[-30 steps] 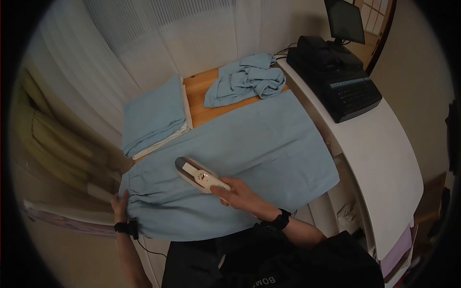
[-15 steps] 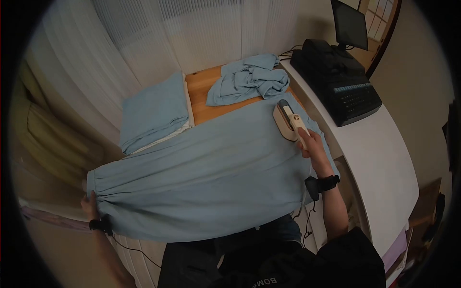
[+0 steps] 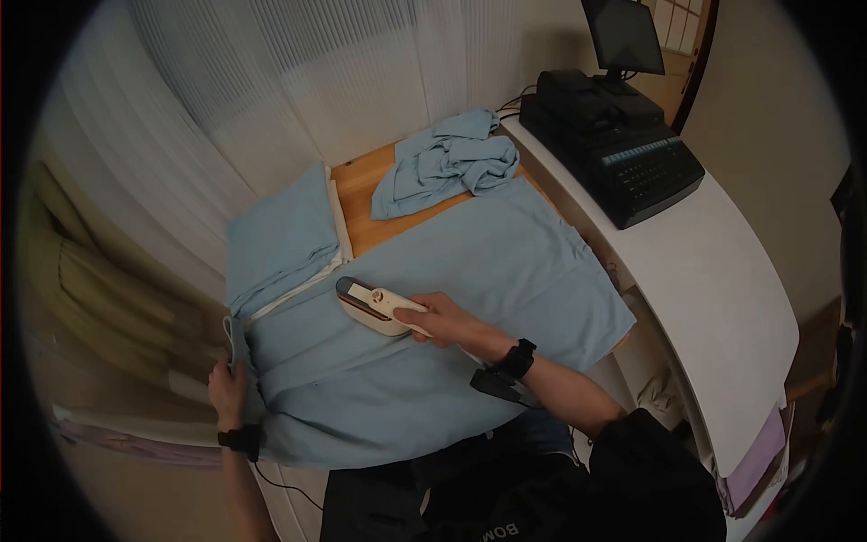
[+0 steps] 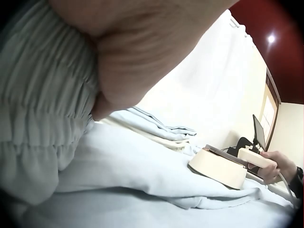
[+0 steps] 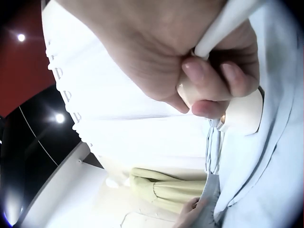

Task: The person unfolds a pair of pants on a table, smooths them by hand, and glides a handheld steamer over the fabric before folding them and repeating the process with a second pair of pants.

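Observation:
A light-blue garment point(image 3: 452, 262) with a gathered elastic waistband point(image 4: 42, 85) lies spread over the wooden table. At its left end my left hand point(image 3: 227, 390) grips the waistband, which is lifted and folded up a little. My right hand point(image 3: 444, 318) is wrapped around the handle of a cream steam iron point(image 3: 370, 307). The iron's plate faces down on the cloth, left of the middle, its rounded tip pointing to the back left. A white cord point(image 5: 223, 28) runs from the handle's end past my right palm. Soft creases cross the cloth in front of the iron.
Folded blue cloth point(image 3: 280, 235) is stacked at the table's back left. A crumpled blue cloth point(image 3: 452, 167) lies on bare wood point(image 3: 361, 191) at the back. To the right, a white counter point(image 3: 713, 307) carries a black cash register point(image 3: 605, 154). White curtains point(image 3: 298, 99) hang behind.
The iron went from left of the middle to the garment's far right end, then back left. The waistband, first pulled out leftward by my left hand, has come back right and folded up.

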{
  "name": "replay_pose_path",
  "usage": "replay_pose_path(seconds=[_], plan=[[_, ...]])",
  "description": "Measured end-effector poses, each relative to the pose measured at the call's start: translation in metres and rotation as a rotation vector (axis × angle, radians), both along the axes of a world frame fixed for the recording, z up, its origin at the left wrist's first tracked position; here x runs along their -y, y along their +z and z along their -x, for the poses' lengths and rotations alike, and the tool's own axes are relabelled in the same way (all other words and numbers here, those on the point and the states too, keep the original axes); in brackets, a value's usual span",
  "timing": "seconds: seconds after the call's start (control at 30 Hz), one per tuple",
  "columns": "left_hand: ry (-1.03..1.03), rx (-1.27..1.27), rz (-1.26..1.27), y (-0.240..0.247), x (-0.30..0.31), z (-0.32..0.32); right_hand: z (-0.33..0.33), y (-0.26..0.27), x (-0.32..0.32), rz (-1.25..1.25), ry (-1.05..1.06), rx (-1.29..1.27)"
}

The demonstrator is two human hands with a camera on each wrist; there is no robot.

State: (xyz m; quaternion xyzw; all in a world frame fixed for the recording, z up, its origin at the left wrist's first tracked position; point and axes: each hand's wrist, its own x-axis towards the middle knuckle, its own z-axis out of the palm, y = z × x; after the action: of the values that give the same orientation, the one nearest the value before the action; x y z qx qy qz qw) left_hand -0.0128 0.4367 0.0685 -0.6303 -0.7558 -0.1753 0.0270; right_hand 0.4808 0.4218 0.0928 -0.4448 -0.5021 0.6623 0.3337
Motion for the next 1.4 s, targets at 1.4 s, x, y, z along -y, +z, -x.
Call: replay_pose_path(seconds=[1.4], plan=[[-0.586, 0.028, 0.347, -0.079, -0.004, -0.133, -0.150, -0.011, 0.171, 0.100, -0.967, 0.225]])
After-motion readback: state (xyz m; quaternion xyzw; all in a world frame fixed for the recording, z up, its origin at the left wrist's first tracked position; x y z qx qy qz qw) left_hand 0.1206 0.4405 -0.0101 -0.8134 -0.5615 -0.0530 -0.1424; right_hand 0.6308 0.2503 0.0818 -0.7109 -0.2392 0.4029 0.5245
